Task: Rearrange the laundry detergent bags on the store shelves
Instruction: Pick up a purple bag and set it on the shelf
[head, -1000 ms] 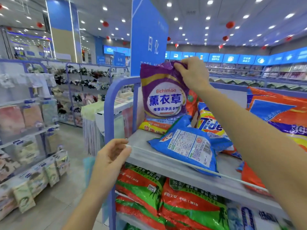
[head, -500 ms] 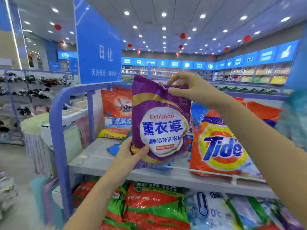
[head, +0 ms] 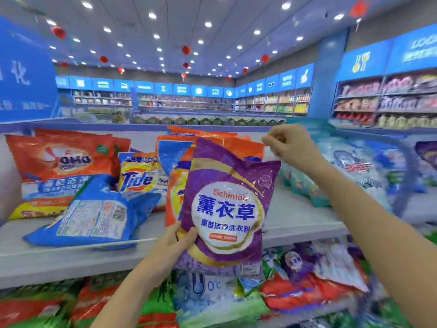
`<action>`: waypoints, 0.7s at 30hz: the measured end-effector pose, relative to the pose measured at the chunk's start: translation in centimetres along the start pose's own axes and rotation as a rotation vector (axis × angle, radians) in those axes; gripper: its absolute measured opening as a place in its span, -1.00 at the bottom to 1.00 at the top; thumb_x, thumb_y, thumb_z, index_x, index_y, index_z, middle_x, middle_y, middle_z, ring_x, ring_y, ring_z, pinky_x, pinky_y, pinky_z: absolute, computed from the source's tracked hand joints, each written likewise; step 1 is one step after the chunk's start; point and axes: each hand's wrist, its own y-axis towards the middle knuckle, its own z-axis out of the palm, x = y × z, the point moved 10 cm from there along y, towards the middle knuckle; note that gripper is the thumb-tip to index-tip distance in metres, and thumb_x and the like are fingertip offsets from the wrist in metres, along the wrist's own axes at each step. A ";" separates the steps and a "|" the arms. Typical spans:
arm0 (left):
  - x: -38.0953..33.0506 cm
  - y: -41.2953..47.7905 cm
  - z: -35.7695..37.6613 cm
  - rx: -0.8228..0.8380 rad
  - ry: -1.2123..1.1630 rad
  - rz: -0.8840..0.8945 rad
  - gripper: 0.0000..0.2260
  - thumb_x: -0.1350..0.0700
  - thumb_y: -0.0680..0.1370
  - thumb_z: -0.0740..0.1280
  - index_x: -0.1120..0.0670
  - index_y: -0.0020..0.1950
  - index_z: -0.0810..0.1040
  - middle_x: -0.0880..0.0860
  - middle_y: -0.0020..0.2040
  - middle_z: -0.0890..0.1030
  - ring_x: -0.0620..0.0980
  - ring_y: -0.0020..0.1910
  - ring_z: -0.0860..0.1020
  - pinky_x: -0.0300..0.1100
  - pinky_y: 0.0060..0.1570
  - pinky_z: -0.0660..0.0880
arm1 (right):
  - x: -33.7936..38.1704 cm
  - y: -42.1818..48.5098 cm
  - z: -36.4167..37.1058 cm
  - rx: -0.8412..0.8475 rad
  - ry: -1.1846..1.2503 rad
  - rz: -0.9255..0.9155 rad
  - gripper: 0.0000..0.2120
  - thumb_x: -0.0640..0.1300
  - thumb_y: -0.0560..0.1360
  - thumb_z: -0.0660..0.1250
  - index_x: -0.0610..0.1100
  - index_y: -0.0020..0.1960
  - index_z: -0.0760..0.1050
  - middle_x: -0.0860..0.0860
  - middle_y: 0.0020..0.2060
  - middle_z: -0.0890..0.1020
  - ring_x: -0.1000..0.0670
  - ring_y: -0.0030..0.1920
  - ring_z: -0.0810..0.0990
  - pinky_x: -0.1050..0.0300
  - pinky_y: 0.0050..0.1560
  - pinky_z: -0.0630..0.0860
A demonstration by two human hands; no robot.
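Note:
I hold a purple Eichimoo lavender detergent bag (head: 227, 209) upright in front of the grey top shelf (head: 295, 221). My left hand (head: 175, 242) grips its lower left edge, thumb on the front. At the bag's top right corner my right hand (head: 293, 145) has its fingers curled and pinches it. An orange bag (head: 236, 144) stands right behind the purple one, mostly hidden.
On the shelf to the left are an orange OMO bag (head: 63, 162), a Tide bag (head: 137, 178) and a blue bag (head: 94, 214) lying flat. White and blue bags (head: 350, 166) stand to the right. The lower shelf holds several bags (head: 212, 301).
The view has swung right along the shelf. The purple bag has come with it, now over the middle of the shelf. My left hand has gone from the shelf rail to the bag's lower edge.

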 end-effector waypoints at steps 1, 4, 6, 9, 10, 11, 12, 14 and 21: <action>0.6 0.1 1.6 0.011 0.004 -0.005 -0.55 -0.18 0.25 0.54 0.04 0.02 0.65 0.04 -0.05 0.71 -0.01 -0.07 0.68 -0.27 -0.22 0.58 | -1.9 -0.7 -2.0 -0.015 0.069 0.057 -0.73 -0.16 0.54 0.30 -0.24 -0.31 0.53 0.07 -0.58 0.47 0.14 -0.55 0.38 0.30 -0.45 0.32; 3.0 0.7 6.5 0.041 -0.015 -0.034 -0.68 0.00 0.37 0.48 0.09 0.06 0.62 0.06 -0.04 0.71 0.01 -0.07 0.68 -0.25 -0.22 0.58 | -5.5 -3.9 -4.8 0.206 0.195 0.131 -0.73 -0.13 0.58 0.23 -0.15 -0.27 0.51 0.11 -0.51 0.56 0.14 -0.50 0.49 0.26 -0.48 0.44; 4.1 1.2 10.0 0.062 -0.024 -0.046 -0.64 0.03 0.37 0.47 0.14 0.11 0.56 0.09 -0.06 0.71 0.01 -0.11 0.68 -0.24 -0.23 0.59 | -7.3 -7.0 -4.9 0.433 0.141 0.143 -0.88 -0.14 0.53 0.32 -0.12 -0.17 0.57 0.13 -0.37 0.64 0.12 -0.37 0.56 0.19 -0.41 0.54; 5.0 1.8 15.6 0.108 -0.018 -0.043 -0.48 -0.19 0.22 0.57 0.08 0.06 0.65 0.12 -0.02 0.70 0.06 -0.07 0.68 -0.22 -0.20 0.59 | -10.7 -10.3 -7.4 0.464 0.093 0.170 -0.92 -0.20 0.46 0.42 -0.10 -0.21 0.59 0.08 -0.44 0.62 0.11 -0.44 0.53 0.18 -0.42 0.50; 5.3 2.1 17.4 0.126 -0.019 -0.040 -0.46 -0.21 0.20 0.56 0.07 0.05 0.65 0.12 0.00 0.70 0.06 -0.05 0.68 -0.22 -0.19 0.59 | -12.0 -10.8 -9.2 0.395 0.061 0.178 -0.89 -0.21 0.46 0.41 -0.15 -0.24 0.59 0.06 -0.47 0.60 0.09 -0.47 0.51 0.16 -0.42 0.47; 5.6 2.2 19.4 0.145 -0.017 -0.034 -0.45 -0.22 0.22 0.55 0.07 0.08 0.65 0.11 0.02 0.69 0.06 -0.02 0.67 -0.22 -0.17 0.59 | -13.2 -11.2 -11.1 0.328 0.015 0.183 -0.86 -0.22 0.47 0.40 -0.20 -0.26 0.59 -0.02 -0.49 0.58 0.05 -0.49 0.50 0.14 -0.40 0.45; 6.0 2.4 21.2 0.162 -0.013 -0.031 -0.44 -0.23 0.23 0.54 0.08 0.09 0.64 0.11 0.03 0.69 0.06 -0.01 0.67 -0.22 -0.15 0.59 | -14.2 -11.8 -12.8 0.278 -0.020 0.186 -0.82 -0.21 0.48 0.39 -0.25 -0.27 0.60 -0.09 -0.49 0.58 0.02 -0.49 0.49 0.13 -0.38 0.44; 6.8 2.6 24.6 0.173 -0.010 -0.028 -0.42 -0.26 0.19 0.55 0.08 0.06 0.65 0.11 0.00 0.70 0.06 -0.03 0.67 -0.22 -0.15 0.59 | -16.0 -13.2 -15.8 0.209 -0.060 0.183 -0.79 -0.19 0.49 0.38 -0.29 -0.27 0.60 -0.16 -0.46 0.61 0.01 -0.47 0.50 0.24 -0.35 0.41; 10.2 4.7 36.3 0.251 -0.038 -0.055 -0.61 -0.03 0.39 0.35 0.15 0.13 0.55 0.08 -0.04 0.71 -0.01 -0.09 0.68 -0.27 -0.19 0.58 | -19.0 -17.5 -28.0 -0.218 -0.243 0.118 -0.82 -0.23 0.46 0.40 -0.29 -0.28 0.61 0.05 -0.46 0.50 0.21 -0.48 0.37 0.45 -0.35 0.26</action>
